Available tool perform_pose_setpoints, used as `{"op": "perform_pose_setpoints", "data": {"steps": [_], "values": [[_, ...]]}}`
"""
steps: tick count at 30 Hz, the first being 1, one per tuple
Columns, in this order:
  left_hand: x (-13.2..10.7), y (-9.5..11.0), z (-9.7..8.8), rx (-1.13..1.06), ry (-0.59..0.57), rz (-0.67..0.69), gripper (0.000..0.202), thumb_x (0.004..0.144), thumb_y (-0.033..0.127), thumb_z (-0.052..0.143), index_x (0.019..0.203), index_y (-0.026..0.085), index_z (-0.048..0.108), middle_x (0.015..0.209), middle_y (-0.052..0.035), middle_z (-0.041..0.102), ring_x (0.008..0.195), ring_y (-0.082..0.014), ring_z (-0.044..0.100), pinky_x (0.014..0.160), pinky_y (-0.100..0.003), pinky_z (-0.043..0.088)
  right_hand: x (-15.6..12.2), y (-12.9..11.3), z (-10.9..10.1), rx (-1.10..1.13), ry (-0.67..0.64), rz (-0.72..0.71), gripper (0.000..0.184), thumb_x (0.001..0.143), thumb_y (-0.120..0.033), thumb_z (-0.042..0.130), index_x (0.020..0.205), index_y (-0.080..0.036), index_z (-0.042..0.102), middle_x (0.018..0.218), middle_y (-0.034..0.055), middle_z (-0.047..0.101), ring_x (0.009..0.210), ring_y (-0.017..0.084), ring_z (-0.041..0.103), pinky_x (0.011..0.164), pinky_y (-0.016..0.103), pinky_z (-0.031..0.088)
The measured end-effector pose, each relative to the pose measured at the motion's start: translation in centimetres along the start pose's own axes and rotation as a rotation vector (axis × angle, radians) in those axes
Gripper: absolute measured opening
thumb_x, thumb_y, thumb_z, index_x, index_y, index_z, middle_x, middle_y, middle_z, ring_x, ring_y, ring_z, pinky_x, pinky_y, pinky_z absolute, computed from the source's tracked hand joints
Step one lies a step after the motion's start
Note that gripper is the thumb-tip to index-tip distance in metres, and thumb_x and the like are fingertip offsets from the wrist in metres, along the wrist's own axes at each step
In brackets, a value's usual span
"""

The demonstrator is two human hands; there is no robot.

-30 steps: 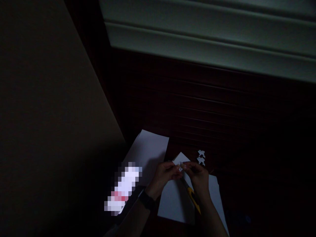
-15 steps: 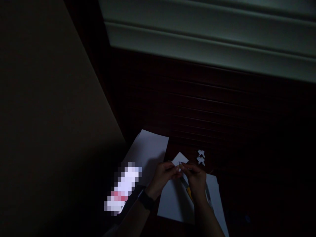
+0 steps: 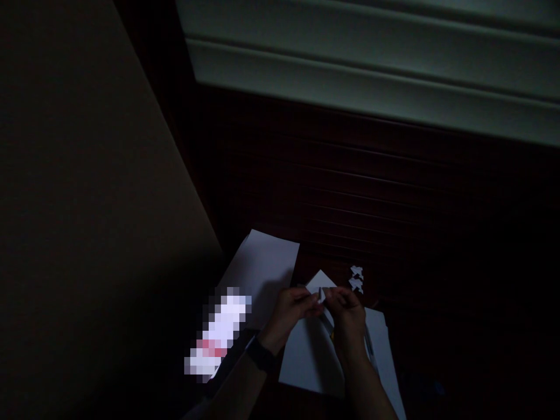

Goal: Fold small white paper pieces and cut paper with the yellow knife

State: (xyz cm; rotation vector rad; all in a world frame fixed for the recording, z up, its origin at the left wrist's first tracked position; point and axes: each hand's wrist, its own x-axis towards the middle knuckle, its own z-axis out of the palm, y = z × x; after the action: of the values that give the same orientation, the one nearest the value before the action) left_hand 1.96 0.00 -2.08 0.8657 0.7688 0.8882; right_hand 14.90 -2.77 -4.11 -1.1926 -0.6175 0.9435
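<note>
My left hand, with a dark watch on its wrist, and my right hand meet over white paper. Their fingertips pinch a small folded piece of paper from both sides. Just beyond the fingers shows a pointed white paper corner; whether it belongs to the held piece I cannot tell. Beneath the hands lies a white sheet. A tool with a grey blade-like part and a bit of yellow is mostly hidden by my right hand.
Two small folded paper shapes lie beyond my right hand on the dark table. A larger white sheet is at the left, near a glowing blurred screen. More white paper and a thin grey object lie right. The room is dim.
The folded paper between my fingertips has turned slightly and shows more of a pale face. My right hand has shifted a little and covers more of the yellow tool.
</note>
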Motion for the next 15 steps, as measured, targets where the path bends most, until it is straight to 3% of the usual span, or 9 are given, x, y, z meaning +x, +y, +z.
{"op": "perform_pose_setpoints", "data": {"steps": [5,10,15], "values": [[0.03,-0.09,-0.08,0.015,0.02,-0.008,0.026,0.071,0.033,0.07,0.081,0.01,0.07,0.08,-0.01,0.068,0.073,-0.0197,0.065,0.072,-0.033,0.052,0.31,-0.71,-0.07,-0.114,-0.045,-0.083,0.025,0.066,-0.035,0.072,0.076,-0.019,0.056,0.069,-0.0007,0.061,0.062,0.014,0.058,0.058,0.027,0.046],[-0.03,0.07,-0.07,0.03,-0.007,-0.013,0.028,0.072,0.035,0.069,0.086,0.011,0.07,0.086,-0.0108,0.069,0.075,-0.0202,0.065,0.074,-0.034,0.052,0.68,-0.86,-0.36,-0.26,-0.001,-0.17,0.029,0.064,-0.038,0.073,0.071,-0.02,0.052,0.064,-0.0015,0.058,0.058,0.014,0.054,0.056,0.026,0.044],[-0.03,0.11,-0.07,0.042,0.002,-0.024,0.033,0.07,0.038,0.069,0.086,0.009,0.071,0.085,-0.0126,0.069,0.075,-0.0211,0.065,0.074,-0.034,0.052,0.7,-0.48,-0.44,-0.284,0.038,-0.22,0.032,0.065,-0.031,0.073,0.07,-0.021,0.043,0.063,-0.0055,0.051,0.058,0.011,0.05,0.055,0.023,0.042]]}}
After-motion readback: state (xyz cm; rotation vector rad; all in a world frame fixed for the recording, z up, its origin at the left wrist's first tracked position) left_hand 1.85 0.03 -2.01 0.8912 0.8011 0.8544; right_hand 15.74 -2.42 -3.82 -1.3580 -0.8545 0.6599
